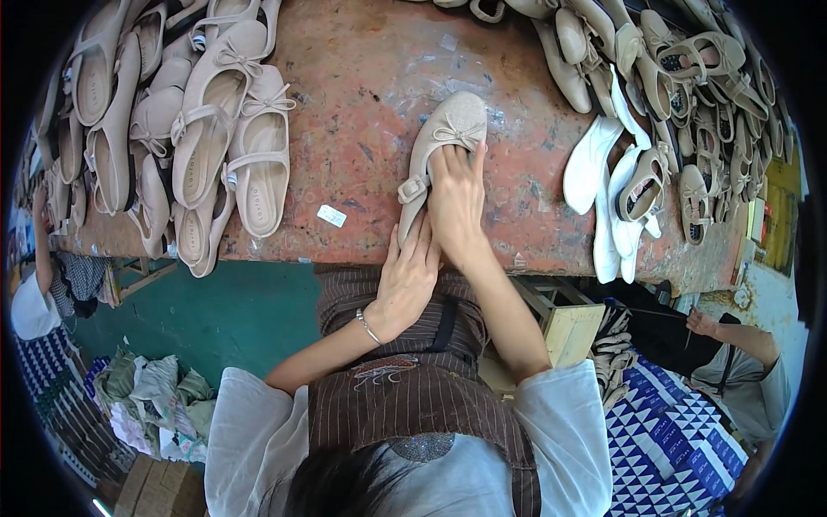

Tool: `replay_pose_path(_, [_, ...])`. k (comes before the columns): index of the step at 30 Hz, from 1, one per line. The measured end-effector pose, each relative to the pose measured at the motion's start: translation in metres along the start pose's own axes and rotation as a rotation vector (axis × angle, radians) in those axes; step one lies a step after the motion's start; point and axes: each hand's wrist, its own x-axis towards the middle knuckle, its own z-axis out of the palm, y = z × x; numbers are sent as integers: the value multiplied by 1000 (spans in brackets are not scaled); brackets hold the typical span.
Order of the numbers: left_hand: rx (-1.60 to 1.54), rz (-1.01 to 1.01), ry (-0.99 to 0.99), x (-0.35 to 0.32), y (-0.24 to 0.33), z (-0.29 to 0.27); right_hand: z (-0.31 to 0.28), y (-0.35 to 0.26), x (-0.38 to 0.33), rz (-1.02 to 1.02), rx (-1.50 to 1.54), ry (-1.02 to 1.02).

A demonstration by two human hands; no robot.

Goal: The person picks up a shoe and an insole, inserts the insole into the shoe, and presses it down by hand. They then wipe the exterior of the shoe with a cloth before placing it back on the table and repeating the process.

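A beige shoe point(458, 110) with a small bow and a side buckle lies on the worn red tabletop in front of me, toe pointing away. My right hand point(457, 202) reaches into its opening; most of the fingers are hidden inside, and one lies along the outer right side. At the heel end, close to the table's near edge, my left hand point(407, 280) holds the shoe's back with fingers around it. The fingertips of this hand are partly covered by the right hand. A small white label point(331, 215) lies on the table to the left.
Beige strap shoes point(260, 177) with bows crowd the table's left side. More shoes point(693, 65) are heaped at the right, beside white insoles point(593, 164). Co-workers' arms point(745, 336) show at both sides. Blue-and-white boxes point(663, 431) stand at lower right, a cloth pile point(155, 396) at lower left.
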Motion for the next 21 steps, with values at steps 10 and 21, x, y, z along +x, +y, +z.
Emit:
replay_pose_path(10, [86,1,9,6,1,1,16,-1,-5,-5,-9,228])
replay_pose_path(21, [56,15,71,6,-1,2,13,-9,-3,9,-156,73])
